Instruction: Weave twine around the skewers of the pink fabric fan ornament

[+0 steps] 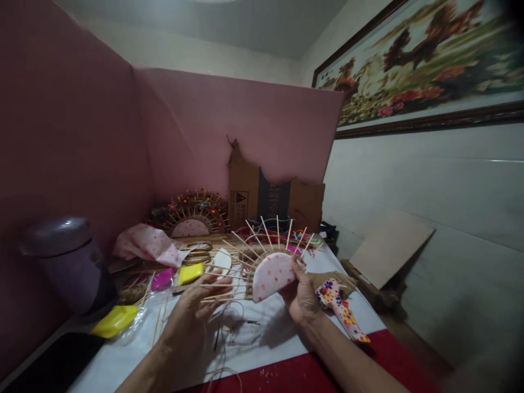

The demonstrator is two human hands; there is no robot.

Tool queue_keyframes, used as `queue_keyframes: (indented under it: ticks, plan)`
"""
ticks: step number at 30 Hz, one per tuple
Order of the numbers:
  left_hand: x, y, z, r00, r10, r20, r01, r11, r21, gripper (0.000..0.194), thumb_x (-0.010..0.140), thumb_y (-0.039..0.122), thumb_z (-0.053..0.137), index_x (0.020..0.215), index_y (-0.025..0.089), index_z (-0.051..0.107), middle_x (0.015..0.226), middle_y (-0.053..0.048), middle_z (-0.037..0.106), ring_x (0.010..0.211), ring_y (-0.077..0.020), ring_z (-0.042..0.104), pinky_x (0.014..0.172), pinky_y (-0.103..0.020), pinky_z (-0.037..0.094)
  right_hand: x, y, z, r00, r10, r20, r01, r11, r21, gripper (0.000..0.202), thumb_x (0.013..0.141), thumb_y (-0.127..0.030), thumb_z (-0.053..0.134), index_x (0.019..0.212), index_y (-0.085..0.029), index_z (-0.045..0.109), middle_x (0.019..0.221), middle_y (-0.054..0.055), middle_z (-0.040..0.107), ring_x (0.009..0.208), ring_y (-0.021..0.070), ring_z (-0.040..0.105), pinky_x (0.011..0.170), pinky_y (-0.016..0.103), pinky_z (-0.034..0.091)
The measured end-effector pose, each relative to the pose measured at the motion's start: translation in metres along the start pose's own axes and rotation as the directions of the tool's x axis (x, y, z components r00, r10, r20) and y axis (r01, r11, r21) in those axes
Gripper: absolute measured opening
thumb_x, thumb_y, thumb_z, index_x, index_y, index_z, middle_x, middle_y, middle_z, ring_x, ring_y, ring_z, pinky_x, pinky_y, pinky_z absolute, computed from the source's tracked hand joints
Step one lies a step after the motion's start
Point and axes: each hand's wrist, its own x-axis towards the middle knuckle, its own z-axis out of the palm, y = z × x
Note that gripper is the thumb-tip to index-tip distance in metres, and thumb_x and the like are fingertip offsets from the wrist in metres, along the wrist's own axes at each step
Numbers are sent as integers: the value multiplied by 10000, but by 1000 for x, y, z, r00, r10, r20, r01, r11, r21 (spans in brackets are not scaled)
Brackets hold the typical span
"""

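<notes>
A half-round piece (273,274) covered in white cloth with red dots is held up above the table, with thin wooden sticks fanning out from its brown twine rim. My right hand (302,292) grips its right end, thumb on the cloth face. Beside the lower left sticks is my left hand (198,303), its fingers partly bent around or behind the stick ends; whether they pinch a stick cannot be made out. Loose dark and tan cords (223,349) lie on the white sheet below the piece.
A finished-looking fan (192,226) with flowers stands at the back left by crumpled dotted cloth (147,244). Yellow packets (115,321) and a lidded container (73,267) are left. A flowered glue gun (341,308) lies right; torn cardboard (243,191) stands behind.
</notes>
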Motion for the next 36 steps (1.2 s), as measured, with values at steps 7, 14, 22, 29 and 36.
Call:
queue_keyframes:
  ticks: [7, 14, 22, 29, 36]
  plan:
    - [11, -1, -15, 770, 537, -344, -451, 840, 301, 218, 666, 201, 664, 880, 198, 621, 759, 20, 608, 627, -96, 513, 553, -189, 407, -2, -1, 5, 997, -75, 31, 75, 997, -13, 313, 617, -377, 753, 687, -181, 519, 483, -81, 504, 365, 56, 421, 322, 163, 292]
    - [-27, -26, 24, 948, 197, 251, -302, 808, 506, 263, 744, 402, 632, 657, 154, 644, 561, -18, 579, 531, -119, 508, 497, -231, 394, -14, 2, 11, 987, -97, 132, 111, 988, -106, 222, 636, -291, 729, 682, -149, 566, 506, -52, 538, 387, 73, 458, 352, 185, 383]
    - [-8, -53, 74, 923, -356, 148, 364, 931, -31, 325, 655, 361, 741, 853, 122, 646, 804, -83, 674, 602, -120, 597, 515, -213, 451, -23, 3, 13, 981, -43, 187, 74, 984, -161, 177, 642, -271, 715, 692, -136, 611, 563, -19, 601, 454, 103, 541, 404, 195, 427]
    - [11, -41, 60, 967, -257, -1, 249, 940, -233, 188, 681, 255, 715, 835, 172, 647, 801, -46, 685, 733, -176, 629, 564, -255, 470, -25, 5, 12, 952, -40, 304, 129, 952, -279, 196, 644, -287, 713, 713, -123, 630, 544, -26, 554, 428, 82, 457, 349, 182, 383]
    - [14, -46, 43, 977, -214, -24, 196, 931, -307, 148, 705, 113, 655, 851, 129, 638, 683, -76, 691, 620, -172, 638, 593, -271, 506, -19, 1, 12, 965, -89, 247, 147, 962, -228, 307, 669, -332, 725, 911, -163, 641, 690, -28, 571, 470, 55, 429, 353, 151, 339]
